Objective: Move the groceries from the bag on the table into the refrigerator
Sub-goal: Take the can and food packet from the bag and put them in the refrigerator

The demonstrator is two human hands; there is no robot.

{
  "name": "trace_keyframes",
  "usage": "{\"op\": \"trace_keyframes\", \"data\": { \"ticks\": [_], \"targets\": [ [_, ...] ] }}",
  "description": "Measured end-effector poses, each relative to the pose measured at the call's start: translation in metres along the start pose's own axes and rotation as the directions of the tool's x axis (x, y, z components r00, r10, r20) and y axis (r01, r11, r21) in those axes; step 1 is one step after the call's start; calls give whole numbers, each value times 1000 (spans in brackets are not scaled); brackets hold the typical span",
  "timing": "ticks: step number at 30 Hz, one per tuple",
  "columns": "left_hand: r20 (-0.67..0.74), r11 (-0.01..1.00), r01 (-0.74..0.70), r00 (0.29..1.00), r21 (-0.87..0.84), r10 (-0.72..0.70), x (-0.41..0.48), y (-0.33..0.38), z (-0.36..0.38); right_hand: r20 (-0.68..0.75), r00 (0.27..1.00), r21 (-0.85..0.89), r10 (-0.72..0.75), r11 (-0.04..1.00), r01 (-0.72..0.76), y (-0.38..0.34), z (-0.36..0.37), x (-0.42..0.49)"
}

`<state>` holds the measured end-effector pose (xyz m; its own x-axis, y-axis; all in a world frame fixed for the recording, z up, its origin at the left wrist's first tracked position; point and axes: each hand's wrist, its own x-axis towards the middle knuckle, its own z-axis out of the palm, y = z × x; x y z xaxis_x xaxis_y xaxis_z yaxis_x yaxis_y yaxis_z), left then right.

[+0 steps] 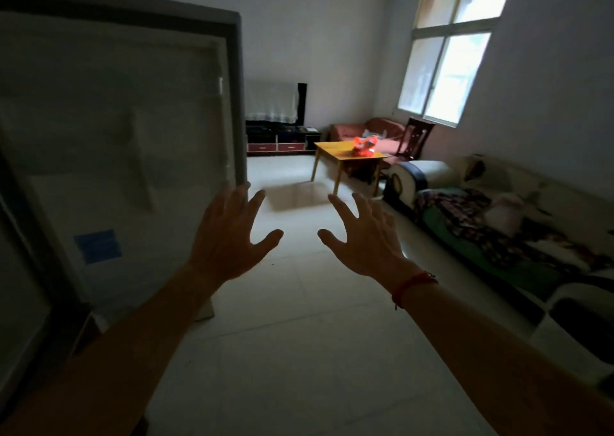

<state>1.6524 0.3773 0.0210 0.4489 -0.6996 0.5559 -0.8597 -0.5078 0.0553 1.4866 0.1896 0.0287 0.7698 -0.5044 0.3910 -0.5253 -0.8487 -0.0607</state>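
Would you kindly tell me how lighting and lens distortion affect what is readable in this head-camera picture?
Head view: the window blows out to white; the red bag on the yellow table glows oversaturated, its contents unreadable; the refrigerator door is dim and soft; the left hand and right hand are backlit and dark; wide-angle optics tilt the walls.

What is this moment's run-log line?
left hand open, empty | right hand open, empty | white refrigerator door open at left | red plastic bag on yellow wooden table across room
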Motion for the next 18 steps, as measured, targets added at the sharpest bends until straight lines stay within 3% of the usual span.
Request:
{"op": "trace_keyframes", "data": {
  "ticks": [9,18],
  "targets": [
    [-49,979,-150,988,-135,145,34,90,33,-103,983,-122,152,979,-164,103,-26,-39],
    [-26,967,-218,976,-131,217,59,145,60,-72,968,-114,241,962,-248,161,-27,-54]
  ]
}}
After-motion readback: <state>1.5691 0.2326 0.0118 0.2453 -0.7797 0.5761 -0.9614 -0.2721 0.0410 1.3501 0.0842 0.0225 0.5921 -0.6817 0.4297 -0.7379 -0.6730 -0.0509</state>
